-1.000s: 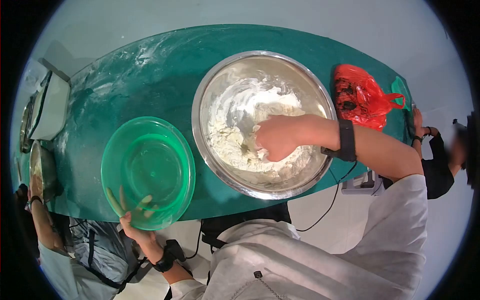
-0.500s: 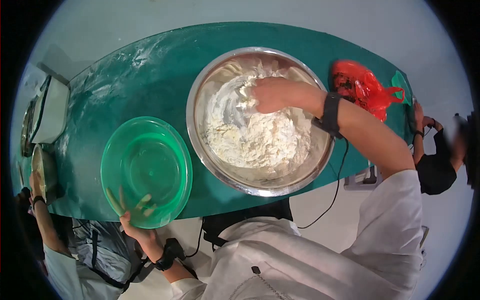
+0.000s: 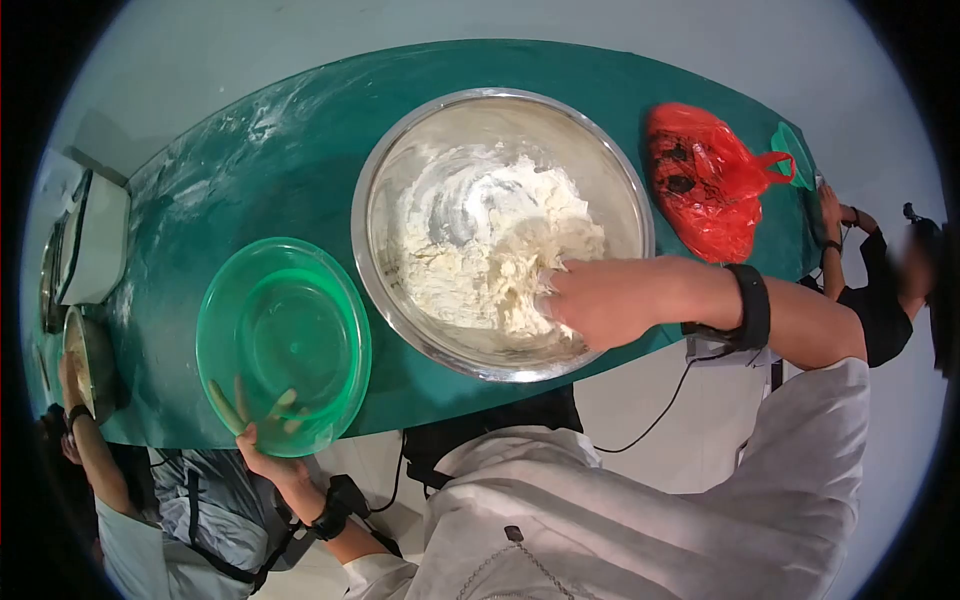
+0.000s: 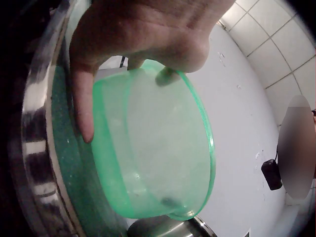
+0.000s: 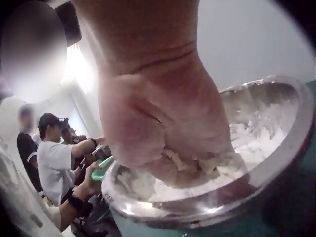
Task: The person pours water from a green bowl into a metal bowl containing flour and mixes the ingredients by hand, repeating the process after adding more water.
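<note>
My right hand [image 3: 610, 300] is down in a large steel basin [image 3: 630, 170], on the near right side of a shaggy mix of flour and dough [image 3: 450, 270]. Its fingers curl into the dough, and bits of it show under the palm in the right wrist view. My left hand [image 3: 275, 455] holds a translucent green plastic basin [image 3: 215, 300] at its near edge. The fingers spread under it and show through the plastic, with the thumb outside near the rim. No contents show in the green basin.
A knotted red plastic bag [image 3: 705, 180] lies right of the steel basin, with a small green dish [image 3: 792, 155] beyond. A white box [image 3: 100, 235] and a metal bowl [image 3: 95, 370], where another person's hand rests, stand at the left. Flour streaks the green table [image 3: 250, 170].
My right hand went from the middle of the dough to its far side, then back to the near right edge. The left hand keeps its hold on the green basin.
</note>
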Action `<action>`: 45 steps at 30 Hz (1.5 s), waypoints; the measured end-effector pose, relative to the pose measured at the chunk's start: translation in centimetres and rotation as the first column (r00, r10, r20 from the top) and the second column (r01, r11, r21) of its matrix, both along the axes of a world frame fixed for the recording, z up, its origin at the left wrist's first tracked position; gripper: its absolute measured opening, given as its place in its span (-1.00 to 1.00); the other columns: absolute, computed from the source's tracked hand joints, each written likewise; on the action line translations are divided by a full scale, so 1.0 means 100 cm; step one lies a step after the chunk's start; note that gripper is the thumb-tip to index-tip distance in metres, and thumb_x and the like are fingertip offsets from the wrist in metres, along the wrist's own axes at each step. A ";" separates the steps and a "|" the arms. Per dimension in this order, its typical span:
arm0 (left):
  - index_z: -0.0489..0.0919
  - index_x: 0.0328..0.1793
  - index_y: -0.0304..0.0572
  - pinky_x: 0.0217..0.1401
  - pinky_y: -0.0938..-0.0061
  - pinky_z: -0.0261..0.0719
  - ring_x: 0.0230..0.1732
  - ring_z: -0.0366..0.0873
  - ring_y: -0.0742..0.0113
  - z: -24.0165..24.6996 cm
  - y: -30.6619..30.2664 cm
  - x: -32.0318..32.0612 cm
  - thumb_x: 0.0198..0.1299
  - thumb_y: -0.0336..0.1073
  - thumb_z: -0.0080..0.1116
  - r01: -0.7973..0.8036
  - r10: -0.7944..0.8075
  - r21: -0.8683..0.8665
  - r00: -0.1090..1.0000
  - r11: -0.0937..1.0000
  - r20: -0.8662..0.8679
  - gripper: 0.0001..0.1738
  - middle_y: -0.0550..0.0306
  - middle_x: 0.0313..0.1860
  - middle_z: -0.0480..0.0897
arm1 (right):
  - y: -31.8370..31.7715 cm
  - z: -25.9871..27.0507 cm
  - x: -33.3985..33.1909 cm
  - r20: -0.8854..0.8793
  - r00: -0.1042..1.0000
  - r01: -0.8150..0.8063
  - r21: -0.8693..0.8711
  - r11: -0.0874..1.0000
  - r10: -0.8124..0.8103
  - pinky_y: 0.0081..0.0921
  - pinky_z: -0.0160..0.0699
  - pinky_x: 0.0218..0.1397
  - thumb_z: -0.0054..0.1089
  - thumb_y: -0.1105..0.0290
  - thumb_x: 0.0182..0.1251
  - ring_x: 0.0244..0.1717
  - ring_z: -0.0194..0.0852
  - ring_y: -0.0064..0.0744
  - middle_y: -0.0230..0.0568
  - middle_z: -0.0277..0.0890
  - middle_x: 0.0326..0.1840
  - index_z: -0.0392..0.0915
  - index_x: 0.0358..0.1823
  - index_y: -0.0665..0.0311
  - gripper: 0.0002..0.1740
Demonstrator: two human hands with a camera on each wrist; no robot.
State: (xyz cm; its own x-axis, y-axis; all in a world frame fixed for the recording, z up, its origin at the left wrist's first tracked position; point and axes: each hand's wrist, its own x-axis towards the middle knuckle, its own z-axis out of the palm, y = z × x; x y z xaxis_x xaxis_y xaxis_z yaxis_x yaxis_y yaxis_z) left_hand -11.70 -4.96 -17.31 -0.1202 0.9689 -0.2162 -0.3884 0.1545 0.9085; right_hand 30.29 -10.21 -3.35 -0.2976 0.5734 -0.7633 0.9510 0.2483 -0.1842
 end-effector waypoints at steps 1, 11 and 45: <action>-0.04 0.57 -0.21 -0.22 0.21 0.66 -0.10 0.64 -0.11 0.001 0.000 0.000 0.15 -0.13 -0.11 0.004 -0.003 0.023 1.000 1.000 -0.029 -0.15 -0.12 0.47 0.21 | 0.005 0.003 0.004 -0.073 0.997 -0.012 -0.082 0.997 0.006 -0.17 0.47 0.09 0.03 0.56 0.02 0.11 0.45 0.14 0.30 0.48 0.01 0.41 0.19 0.44 -0.43; -0.10 0.59 -0.06 -0.27 0.16 0.71 -0.10 0.63 -0.13 -0.001 0.000 -0.001 0.13 -0.21 -0.14 0.038 -0.039 0.021 0.998 0.999 0.058 -0.15 -0.08 0.53 0.08 | 0.031 -0.030 0.047 -0.363 0.914 0.344 0.451 0.823 -0.183 -0.22 0.53 -0.09 0.16 0.67 -0.16 -0.21 0.58 0.10 0.22 0.57 -0.29 0.64 -0.06 0.36 -0.51; -0.05 0.56 -0.22 -0.19 0.18 0.68 -0.08 0.62 -0.13 0.005 -0.001 0.004 0.20 -0.15 -0.10 0.024 -0.021 0.086 0.999 0.996 -0.038 -0.18 -0.10 0.51 0.14 | 0.003 0.012 0.005 -0.312 0.949 0.041 0.265 0.963 0.045 -0.15 0.52 -0.04 0.13 0.58 -0.16 -0.01 0.49 0.04 0.07 0.50 -0.15 0.55 -0.02 0.30 -0.48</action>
